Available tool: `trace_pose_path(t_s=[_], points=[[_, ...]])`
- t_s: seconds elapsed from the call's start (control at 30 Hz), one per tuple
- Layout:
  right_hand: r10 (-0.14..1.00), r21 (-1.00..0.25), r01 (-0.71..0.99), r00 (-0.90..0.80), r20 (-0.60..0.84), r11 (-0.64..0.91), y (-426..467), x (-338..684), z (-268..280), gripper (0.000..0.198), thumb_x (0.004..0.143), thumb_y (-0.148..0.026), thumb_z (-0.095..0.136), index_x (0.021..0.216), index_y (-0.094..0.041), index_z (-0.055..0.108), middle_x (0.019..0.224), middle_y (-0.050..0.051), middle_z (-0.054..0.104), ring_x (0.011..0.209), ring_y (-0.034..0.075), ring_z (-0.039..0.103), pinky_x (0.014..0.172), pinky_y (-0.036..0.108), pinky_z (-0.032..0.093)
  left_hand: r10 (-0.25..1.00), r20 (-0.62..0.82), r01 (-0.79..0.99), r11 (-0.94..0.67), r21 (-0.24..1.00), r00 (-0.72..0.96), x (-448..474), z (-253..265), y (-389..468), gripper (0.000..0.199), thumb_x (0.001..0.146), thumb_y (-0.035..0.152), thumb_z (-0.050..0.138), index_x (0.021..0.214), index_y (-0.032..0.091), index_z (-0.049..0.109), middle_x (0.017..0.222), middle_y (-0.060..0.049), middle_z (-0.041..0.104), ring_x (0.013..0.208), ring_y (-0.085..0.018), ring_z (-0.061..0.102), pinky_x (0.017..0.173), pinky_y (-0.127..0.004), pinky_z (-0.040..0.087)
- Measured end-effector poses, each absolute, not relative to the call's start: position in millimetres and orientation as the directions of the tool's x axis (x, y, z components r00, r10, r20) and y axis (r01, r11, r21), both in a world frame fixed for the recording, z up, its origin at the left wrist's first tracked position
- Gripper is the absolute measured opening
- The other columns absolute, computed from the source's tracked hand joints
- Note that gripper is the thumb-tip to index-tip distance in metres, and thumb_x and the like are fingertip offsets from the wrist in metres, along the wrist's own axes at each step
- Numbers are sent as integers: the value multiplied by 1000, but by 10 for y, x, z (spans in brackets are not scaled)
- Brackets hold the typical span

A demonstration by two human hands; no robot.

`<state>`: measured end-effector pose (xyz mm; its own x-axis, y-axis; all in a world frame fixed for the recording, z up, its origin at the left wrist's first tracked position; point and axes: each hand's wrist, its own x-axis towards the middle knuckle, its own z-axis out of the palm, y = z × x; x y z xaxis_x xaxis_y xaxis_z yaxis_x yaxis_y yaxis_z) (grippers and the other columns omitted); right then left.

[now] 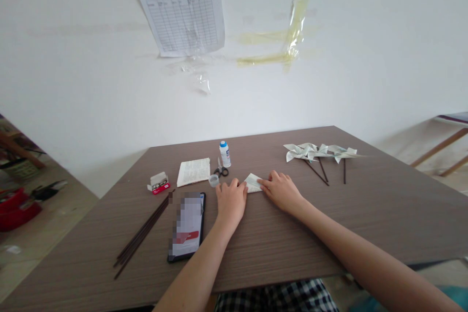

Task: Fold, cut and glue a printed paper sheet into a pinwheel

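A small folded piece of printed paper (253,183), roughly triangular, lies flat on the brown table between my hands. My left hand (231,201) presses its left corner with bent fingers. On the opposite side, my right hand (283,191) pinches the right edge between thumb and fingertips. Just beyond my left hand are a small clear plastic cup (214,180), black-handled scissors (221,171) and a white bottle with a blue cap (225,154). A pad of printed paper sheets (193,171) lies to their left.
Several paper pinwheels (321,152) on dark sticks lie at the back right. A phone (187,226), a bundle of dark sticks (143,233) and an open red-and-white box (159,183) are on the left. The white wall (263,102) borders the table's far edge.
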<state>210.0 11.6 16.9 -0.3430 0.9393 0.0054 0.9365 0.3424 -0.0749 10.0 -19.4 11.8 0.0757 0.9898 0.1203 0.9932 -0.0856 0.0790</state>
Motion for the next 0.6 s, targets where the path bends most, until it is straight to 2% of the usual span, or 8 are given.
trace_pose_path(t_s=[0.17, 0.6], points=[[942, -74, 939, -335, 12, 335, 119, 2095, 153, 51, 133, -37, 55, 178, -37, 80, 156, 21, 81, 137, 41, 81, 118, 48, 59, 993, 98, 996, -73, 60, 67, 118, 166, -208, 44, 131, 32, 57, 157, 32, 91, 154, -15, 86, 132, -39, 82, 128, -60, 53], [944, -64, 942, -330, 1, 329, 105, 2088, 171, 51, 133, -37, 55, 178, -38, 79, 156, 21, 80, 138, 41, 80, 118, 47, 57, 991, 119, 995, -75, 63, 67, 101, 110, -183, 44, 130, 32, 57, 158, 33, 91, 154, -15, 86, 131, -40, 82, 131, -64, 53]])
